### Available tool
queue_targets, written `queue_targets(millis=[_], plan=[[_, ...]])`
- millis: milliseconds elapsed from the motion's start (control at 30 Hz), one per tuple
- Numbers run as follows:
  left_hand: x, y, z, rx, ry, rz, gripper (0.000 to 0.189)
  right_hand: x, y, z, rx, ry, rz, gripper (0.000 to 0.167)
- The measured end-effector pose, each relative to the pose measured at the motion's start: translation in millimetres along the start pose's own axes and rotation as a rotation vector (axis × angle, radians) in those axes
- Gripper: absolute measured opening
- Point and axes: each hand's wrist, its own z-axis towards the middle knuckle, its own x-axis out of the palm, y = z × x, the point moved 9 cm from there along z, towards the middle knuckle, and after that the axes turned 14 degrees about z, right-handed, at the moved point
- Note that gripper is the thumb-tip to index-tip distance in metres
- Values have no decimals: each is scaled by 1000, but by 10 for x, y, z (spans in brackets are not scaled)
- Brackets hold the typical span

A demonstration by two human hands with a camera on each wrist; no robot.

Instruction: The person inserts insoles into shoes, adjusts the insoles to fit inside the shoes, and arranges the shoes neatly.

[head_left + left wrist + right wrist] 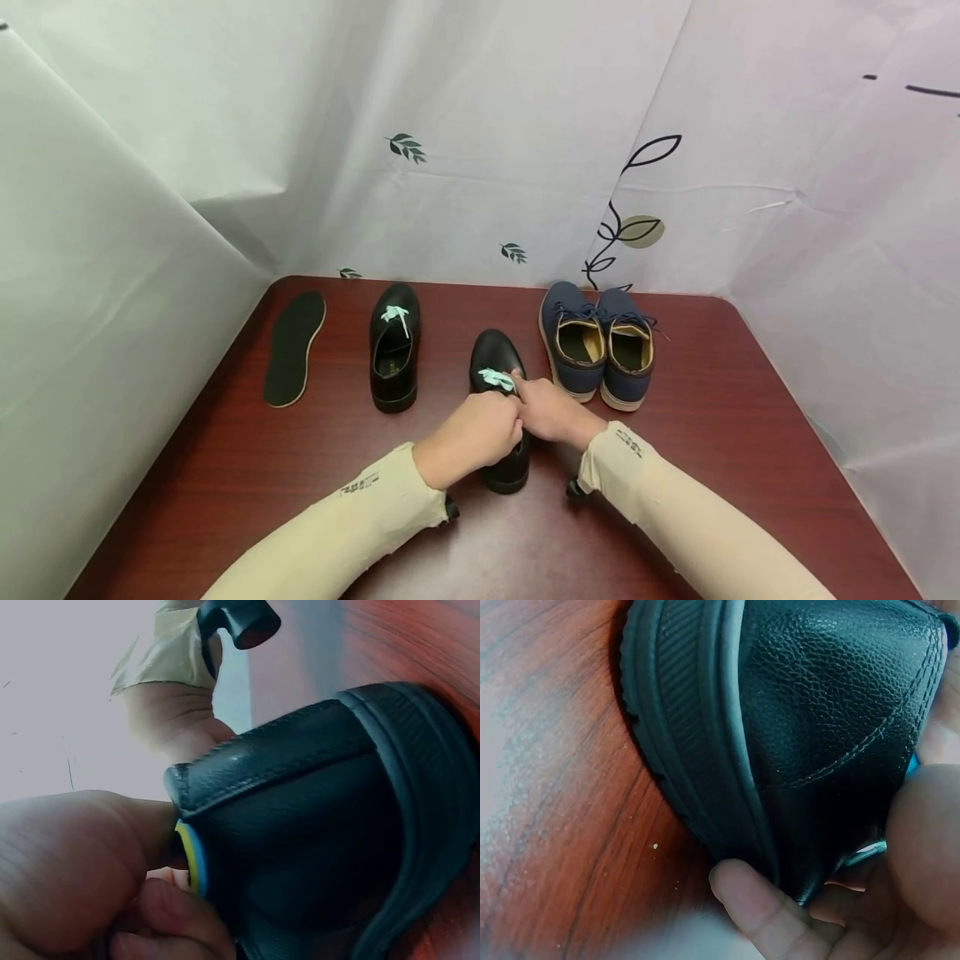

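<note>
A black leather shoe (497,350) with pale mint laces (497,379) stands on the table, its toe pointing away from me. My right hand (552,408) grips its side near the laces; in the right wrist view a fingertip (742,889) lies against the sole's edge. My left hand (477,429) is over the shoe's opening with its fingers curled. In the left wrist view those fingers pinch an insole (195,859), of which a yellow and blue edge shows in the opening. The rest of the insole is hidden by hand and shoe.
A matching black shoe (393,350) with mint laces stands to the left. Beyond it lies a dark insole (292,350) with a tan rim. A pair of navy shoes (572,333) stands to the right. White sheeting (480,125) hangs around the reddish-brown table (300,492).
</note>
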Motion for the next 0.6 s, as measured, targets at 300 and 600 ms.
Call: queue_targets(millis=[300,600], plan=[[69,-22,18,11,-5,37,15,-4,-42,10,16,16,23,50],[98,-9,20,1,-14,51,16,-7,-54,16,34,22,34,51]])
